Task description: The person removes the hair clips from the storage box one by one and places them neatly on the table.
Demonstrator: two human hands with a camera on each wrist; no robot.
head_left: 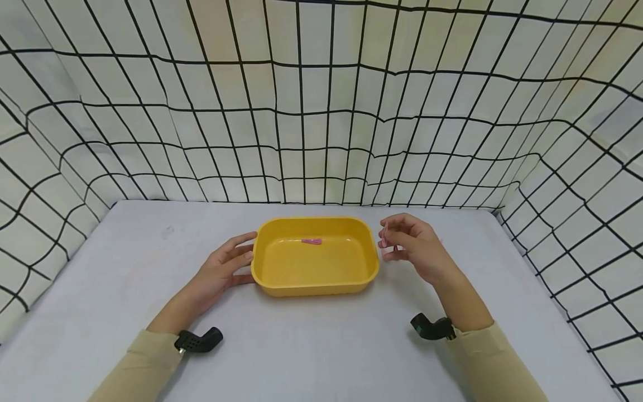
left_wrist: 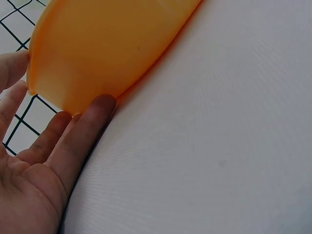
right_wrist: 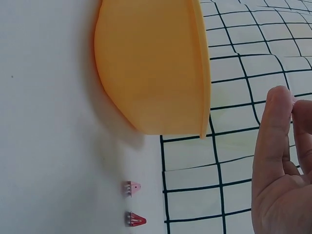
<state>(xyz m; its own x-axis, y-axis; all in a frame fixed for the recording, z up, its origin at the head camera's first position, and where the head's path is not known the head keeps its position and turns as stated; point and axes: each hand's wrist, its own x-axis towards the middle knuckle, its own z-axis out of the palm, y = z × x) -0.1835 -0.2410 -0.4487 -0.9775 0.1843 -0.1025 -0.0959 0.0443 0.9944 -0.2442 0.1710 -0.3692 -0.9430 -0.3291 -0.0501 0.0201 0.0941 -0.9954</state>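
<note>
A yellow rectangular tray (head_left: pixel 315 291) stands on the white table with a pink hair clip (head_left: pixel 311 242) lying inside. At its left end, my left hand (head_left: pixel 221 273) rests its extended fingers against the wall. Just right of the tray, my right hand (head_left: pixel 417 245) pinches a small pink hair clip (head_left: pixel 384 237) between thumb and fingers, above the table. Fingers hide most of that clip in the right wrist view. Below the right hand, a light pink claw clip (right_wrist: pixel 132 188) and a red claw clip (right_wrist: pixel 137 220) lie on the table.
A black-lined grid (head_left: pixel 321 111) over a pale backing rises behind the table (head_left: pixel 321 346) and along both sides. Each wrist carries a black camera, the left one (head_left: pixel 200 340) and the right one (head_left: pixel 432 327), just past the beige sleeves.
</note>
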